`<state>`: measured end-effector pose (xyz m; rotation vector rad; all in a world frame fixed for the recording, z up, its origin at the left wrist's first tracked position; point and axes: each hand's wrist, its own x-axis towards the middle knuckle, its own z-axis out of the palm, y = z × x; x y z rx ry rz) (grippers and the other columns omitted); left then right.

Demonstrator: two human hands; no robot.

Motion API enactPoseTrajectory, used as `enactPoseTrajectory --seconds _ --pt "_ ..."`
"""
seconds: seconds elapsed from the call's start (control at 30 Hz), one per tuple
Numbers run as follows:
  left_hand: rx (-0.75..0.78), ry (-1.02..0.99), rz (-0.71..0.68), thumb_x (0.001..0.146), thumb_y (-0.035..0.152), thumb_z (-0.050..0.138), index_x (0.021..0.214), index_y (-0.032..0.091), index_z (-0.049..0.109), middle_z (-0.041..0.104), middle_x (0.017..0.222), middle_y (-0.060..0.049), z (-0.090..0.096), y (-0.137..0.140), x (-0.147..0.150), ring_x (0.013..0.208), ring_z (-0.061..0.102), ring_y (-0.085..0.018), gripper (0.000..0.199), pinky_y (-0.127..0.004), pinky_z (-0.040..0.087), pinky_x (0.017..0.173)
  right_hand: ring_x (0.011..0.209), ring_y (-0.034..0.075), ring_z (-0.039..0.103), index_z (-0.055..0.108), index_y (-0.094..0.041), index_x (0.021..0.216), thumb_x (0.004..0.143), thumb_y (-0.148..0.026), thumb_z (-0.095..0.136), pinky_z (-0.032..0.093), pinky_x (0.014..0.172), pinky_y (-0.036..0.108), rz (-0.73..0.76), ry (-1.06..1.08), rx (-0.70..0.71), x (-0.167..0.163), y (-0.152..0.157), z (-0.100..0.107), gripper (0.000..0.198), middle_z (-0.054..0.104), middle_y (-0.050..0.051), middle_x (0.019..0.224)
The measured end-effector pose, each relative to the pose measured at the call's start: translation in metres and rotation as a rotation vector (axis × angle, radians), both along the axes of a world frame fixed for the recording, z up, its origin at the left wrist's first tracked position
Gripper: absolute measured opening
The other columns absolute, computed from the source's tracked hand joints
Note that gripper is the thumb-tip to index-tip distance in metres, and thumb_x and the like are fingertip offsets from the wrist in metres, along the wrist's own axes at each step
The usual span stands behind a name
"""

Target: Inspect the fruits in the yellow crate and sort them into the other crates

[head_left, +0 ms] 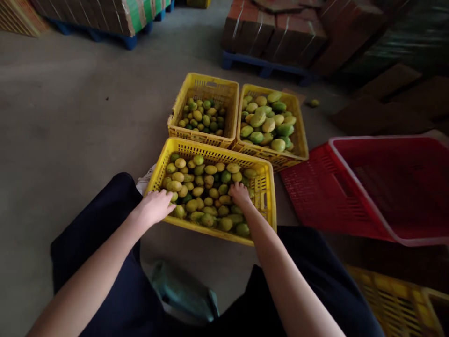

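In front of me a yellow crate [270, 196] holds many yellow and green lemons [207, 181]. My left hand [158, 204] lies over the crate's left front corner, thumb and fingers apart, touching lemons at that edge. My right hand [240, 194] reaches into the crate's right half, its fingers curled down among the lemons; whatever is under them is hidden by the hand. Directly behind stand a second yellow crate [170, 122] with smaller lemons at its bottom and a third yellow crate [301, 126] filled higher with larger green-yellow fruit [268, 124].
To the right a red crate [308, 187] lies tilted, with another yellow crate [396, 299] below it. A single fruit [313, 103] lies on the floor. Wrapped boxes [273, 32] sit on blue pallets [266, 70] behind. A dark green object [184, 290] is between my legs.
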<state>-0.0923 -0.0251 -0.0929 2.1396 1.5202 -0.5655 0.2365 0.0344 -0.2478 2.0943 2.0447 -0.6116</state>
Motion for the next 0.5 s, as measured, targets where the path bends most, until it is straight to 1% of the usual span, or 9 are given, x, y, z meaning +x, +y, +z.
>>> enactPoseTrajectory --seconds 0.1,0.17,0.23,0.27,0.3,0.37,0.43,0.47,0.5 --pt "-0.008 -0.013 0.016 0.101 0.037 0.043 0.128 0.01 0.063 0.068 0.126 -0.021 -0.002 0.001 -0.005 0.112 0.067 -0.034 0.044 -0.044 0.048 0.099 0.116 0.037 0.059 0.069 -0.01 0.099 0.07 0.001 0.068 0.045 0.101 0.047 -0.031 0.057 0.005 0.001 -0.004 0.014 0.031 0.063 0.024 0.122" --pt "-0.029 -0.045 0.006 0.101 0.038 0.043 0.131 0.011 0.062 0.067 0.129 -0.02 0.002 0.001 -0.005 0.116 0.066 -0.034 0.045 -0.043 0.047 0.101 0.112 0.035 0.061 0.069 -0.013 0.092 0.066 -0.003 0.075 0.047 0.1 0.044 -0.063 0.089 0.037 -0.001 -0.006 0.028 0.028 0.066 0.02 0.116" --pt "-0.049 -0.065 0.005 0.101 0.039 0.043 0.132 0.012 0.061 0.066 0.131 -0.02 0.008 -0.001 -0.004 0.119 0.065 -0.034 0.045 -0.043 0.047 0.102 0.108 0.033 0.062 0.069 -0.015 0.086 0.067 -0.01 0.078 0.049 0.097 0.041 -0.203 0.232 0.118 -0.003 -0.005 0.049 0.022 0.068 0.015 0.106" --pt "-0.056 -0.068 0.009 0.1 0.039 0.043 0.133 0.012 0.061 0.066 0.133 -0.02 0.011 -0.001 -0.003 0.12 0.064 -0.034 0.046 -0.044 0.047 0.102 0.105 0.031 0.063 0.068 -0.016 0.082 0.068 -0.013 0.079 0.051 0.094 0.039 -0.326 0.38 0.159 -0.004 -0.004 0.061 0.019 0.069 0.012 0.098" --pt "-0.06 -0.065 0.012 0.1 0.04 0.043 0.134 0.013 0.06 0.065 0.134 -0.019 0.014 -0.002 -0.003 0.12 0.064 -0.035 0.046 -0.044 0.047 0.102 0.1 0.03 0.063 0.067 -0.017 0.08 0.068 -0.015 0.079 0.053 0.088 0.038 -0.478 0.579 0.186 -0.006 -0.004 0.075 0.017 0.068 0.009 0.088" --pt "-0.072 -0.048 0.013 0.101 0.042 0.042 0.137 0.015 0.059 0.063 0.138 -0.019 0.019 -0.001 -0.003 0.121 0.064 -0.033 0.048 -0.043 0.047 0.102 0.087 0.025 0.064 0.066 -0.017 0.079 0.073 -0.019 0.076 0.055 0.076 0.034 -0.727 1.02 0.124 -0.01 -0.006 0.104 0.012 0.064 0.005 0.074" --pt "-0.089 -0.04 0.01 0.101 0.043 0.04 0.142 0.016 0.055 0.06 0.143 -0.018 0.021 0.002 -0.006 0.126 0.061 -0.032 0.051 -0.04 0.046 0.105 0.078 0.023 0.063 0.066 -0.016 0.084 0.082 -0.026 0.066 0.055 0.066 0.033 -0.837 1.389 -0.003 -0.014 -0.015 0.134 0.01 0.063 0.005 0.072" --pt "-0.092 -0.039 0.012 0.101 0.044 0.04 0.144 0.016 0.052 0.058 0.146 -0.017 0.022 0.004 -0.009 0.13 0.059 -0.031 0.053 -0.04 0.044 0.107 0.077 0.022 0.063 0.066 -0.016 0.087 0.086 -0.03 0.06 0.055 0.064 0.033 -0.853 1.535 -0.043 -0.017 -0.022 0.146 0.015 0.064 0.006 0.074" --pt "-0.09 -0.036 0.02 0.102 0.045 0.039 0.147 0.016 0.05 0.056 0.149 -0.017 0.022 0.007 -0.012 0.133 0.057 -0.031 0.055 -0.04 0.042 0.11 0.077 0.022 0.063 0.066 -0.017 0.09 0.089 -0.033 0.054 0.056 0.064 0.033 -0.859 1.659 -0.048 -0.021 -0.031 0.156 0.02 0.065 0.007 0.077"
